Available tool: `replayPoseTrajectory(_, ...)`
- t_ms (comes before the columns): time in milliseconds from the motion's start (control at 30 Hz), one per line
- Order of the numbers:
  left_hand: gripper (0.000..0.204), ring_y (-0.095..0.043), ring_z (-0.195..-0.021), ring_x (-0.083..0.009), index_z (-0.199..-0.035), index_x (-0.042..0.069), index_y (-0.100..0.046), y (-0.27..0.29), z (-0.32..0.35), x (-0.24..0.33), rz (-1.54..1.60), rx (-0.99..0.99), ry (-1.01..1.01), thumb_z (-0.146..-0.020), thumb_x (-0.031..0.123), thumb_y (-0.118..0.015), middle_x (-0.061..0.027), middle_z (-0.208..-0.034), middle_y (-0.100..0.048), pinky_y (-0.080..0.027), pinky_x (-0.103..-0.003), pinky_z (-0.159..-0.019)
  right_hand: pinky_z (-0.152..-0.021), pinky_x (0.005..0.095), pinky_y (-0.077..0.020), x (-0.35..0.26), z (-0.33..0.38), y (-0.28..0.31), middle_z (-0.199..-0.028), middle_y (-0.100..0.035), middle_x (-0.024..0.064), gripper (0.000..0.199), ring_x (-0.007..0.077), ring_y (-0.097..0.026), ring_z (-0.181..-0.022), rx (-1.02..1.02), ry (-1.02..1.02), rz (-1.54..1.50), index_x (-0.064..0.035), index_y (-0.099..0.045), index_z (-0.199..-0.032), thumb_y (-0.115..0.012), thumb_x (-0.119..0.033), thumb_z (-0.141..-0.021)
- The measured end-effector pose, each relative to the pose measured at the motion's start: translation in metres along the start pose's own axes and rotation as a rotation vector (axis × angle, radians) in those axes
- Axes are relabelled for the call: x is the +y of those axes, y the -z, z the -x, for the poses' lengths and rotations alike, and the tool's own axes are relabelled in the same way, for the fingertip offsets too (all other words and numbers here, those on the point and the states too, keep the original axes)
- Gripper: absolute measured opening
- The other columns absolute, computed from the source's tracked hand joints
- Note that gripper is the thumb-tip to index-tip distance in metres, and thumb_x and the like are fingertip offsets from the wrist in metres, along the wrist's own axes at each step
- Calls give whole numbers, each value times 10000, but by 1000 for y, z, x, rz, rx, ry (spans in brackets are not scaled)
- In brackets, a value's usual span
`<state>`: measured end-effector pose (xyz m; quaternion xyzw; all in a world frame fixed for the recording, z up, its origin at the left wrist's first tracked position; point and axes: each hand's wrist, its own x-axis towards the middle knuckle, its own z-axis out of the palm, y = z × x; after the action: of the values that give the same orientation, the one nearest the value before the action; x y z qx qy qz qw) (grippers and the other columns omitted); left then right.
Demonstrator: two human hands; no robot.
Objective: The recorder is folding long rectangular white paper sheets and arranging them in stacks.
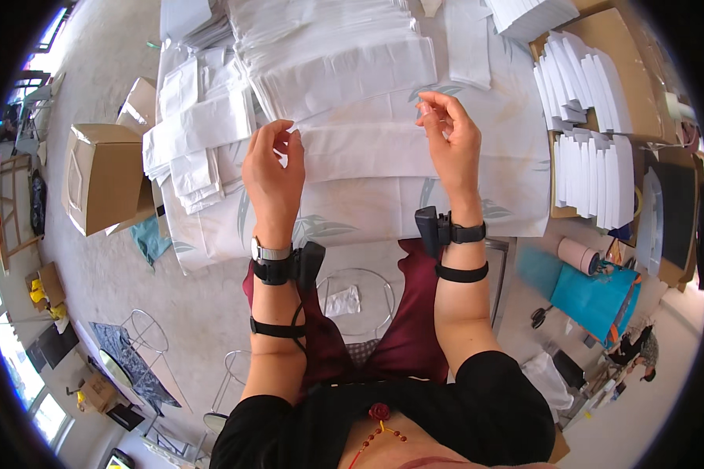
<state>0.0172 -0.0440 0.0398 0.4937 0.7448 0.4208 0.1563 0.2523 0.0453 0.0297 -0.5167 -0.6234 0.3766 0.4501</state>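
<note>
My left hand and my right hand are raised over a table draped in a white leaf-patterned cloth. Each hand pinches one end of a flat white folded sheet that lies across the table between them. Behind it sits a tall stack of similar white sheets. Both wrists carry black straps with small black devices.
Loose white sheets pile up at the left. Fanned rows of white folded pieces rest on brown cardboard at the right. A brown cardboard box stands on the floor left; a teal bag sits lower right. Wire stools stand below.
</note>
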Motion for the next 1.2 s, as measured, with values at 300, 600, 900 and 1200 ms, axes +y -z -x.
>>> replayPoseTrajectory(300, 315, -616, -956, -259, -1117, 72, -718, -31, 10, 11, -77, -67, -282, -821, 51, -824, -85, -1061, -666, -519, -379, -821, -700, 276, -542, 7, -7, 15, -949, -735, 55, 178, 121, -684, -788, 133, -114, 28, -17, -715, -1148, -663, -126, -1017)
replayPoseTrajectory(600, 881, -366, -1412, -344, -1440, 171, -541, 10, 3, 11, -267, -365, -227, -650, 175, -930, -100, -1512, -424, -292, -515, -1175, -1098, 441, -411, -18, 10, 48, -1409, -587, 92, 629, 298, -534, -1310, -342, 187, 603, -99, -610, -1339, -870, -169, -769)
replayPoseTrajectory(900, 811, -456, -1359, -322, -1440, 138, -529, 11, -1, 8, -245, -461, -224, -698, 104, -854, -97, -1458, -513, -315, -469, -1185, -1158, 474, -325, -9, 12, 46, -1478, -516, 84, 818, 298, -437, -1401, -431, 114, 655, -128, -528, -1458, -888, -160, -724)
replayPoseTrajectory(1200, 724, -468, -1332, -338, -1403, 116, -559, 3, 1, 4, -246, -364, -243, -743, 141, -853, -129, -1427, -515, -376, -479, -1114, -1131, 468, -376, -2, 10, 52, -1439, -538, 112, 736, 321, -488, -1348, -364, 117, 628, -101, -557, -1426, -873, -155, -763)
